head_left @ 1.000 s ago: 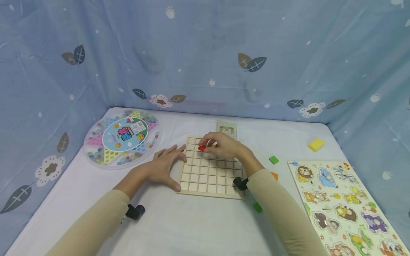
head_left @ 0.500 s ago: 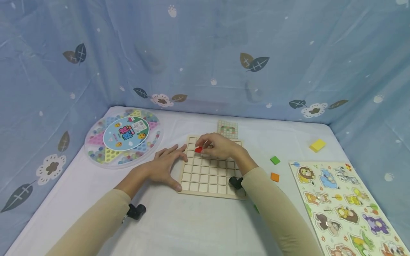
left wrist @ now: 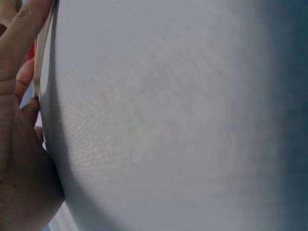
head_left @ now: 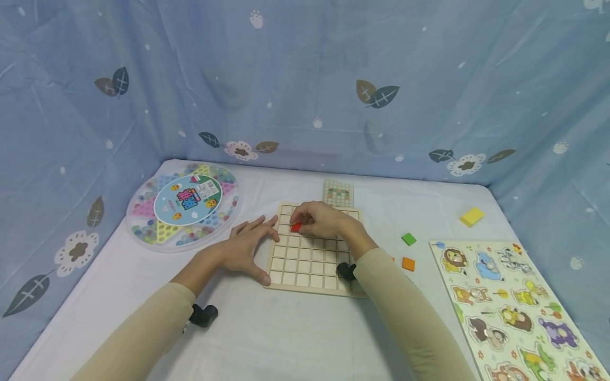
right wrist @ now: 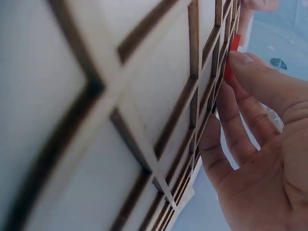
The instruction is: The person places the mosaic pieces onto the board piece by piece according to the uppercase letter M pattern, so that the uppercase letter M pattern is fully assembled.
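Note:
A wooden grid board (head_left: 302, 267) lies on the white-covered table, its raised strips forming square cells. My right hand (head_left: 324, 219) is over the board's upper left part, thumb and fingers pinching a small flat red tile (head_left: 295, 227). In the right wrist view the red tile (right wrist: 236, 43) is right at the grid strips, with the thumb on it and the other fingers along the board. My left hand (head_left: 245, 248) spreads beside the board's left edge, thumb at the near left corner and fingertips along the side. The left wrist view shows mostly table cover beside the left hand (left wrist: 21, 139).
A patterned card (head_left: 338, 193) lies behind the board. Right of it are a green tile (head_left: 409, 239), an orange tile (head_left: 408, 263) and a yellow block (head_left: 472, 217). An animal knob puzzle (head_left: 510, 307) lies at the right, a round marble game (head_left: 186, 206) at the left.
My right hand has moved slightly left and nearer the board with the red tile, which now lies flatter over the grid. The left hand keeps its place at the board's edge.

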Demonstrator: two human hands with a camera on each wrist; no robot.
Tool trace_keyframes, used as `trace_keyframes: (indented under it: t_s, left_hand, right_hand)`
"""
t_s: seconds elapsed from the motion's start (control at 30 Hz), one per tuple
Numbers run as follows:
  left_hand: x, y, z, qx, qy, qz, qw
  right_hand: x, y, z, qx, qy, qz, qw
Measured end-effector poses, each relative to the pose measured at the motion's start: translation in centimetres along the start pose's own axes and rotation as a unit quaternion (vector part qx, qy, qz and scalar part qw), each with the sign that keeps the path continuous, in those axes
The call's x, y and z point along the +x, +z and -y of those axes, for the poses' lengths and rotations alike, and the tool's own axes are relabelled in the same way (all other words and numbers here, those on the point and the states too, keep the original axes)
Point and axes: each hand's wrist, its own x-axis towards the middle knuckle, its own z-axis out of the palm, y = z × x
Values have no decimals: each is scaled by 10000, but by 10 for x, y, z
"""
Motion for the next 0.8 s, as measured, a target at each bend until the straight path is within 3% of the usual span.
trace_keyframes:
  t_s: [0.8]
  left_hand:
    - [-1,-2,-2,10,57,-10,10000]
  right_hand:
    - [-1,3,3,-121,-135,6,9998]
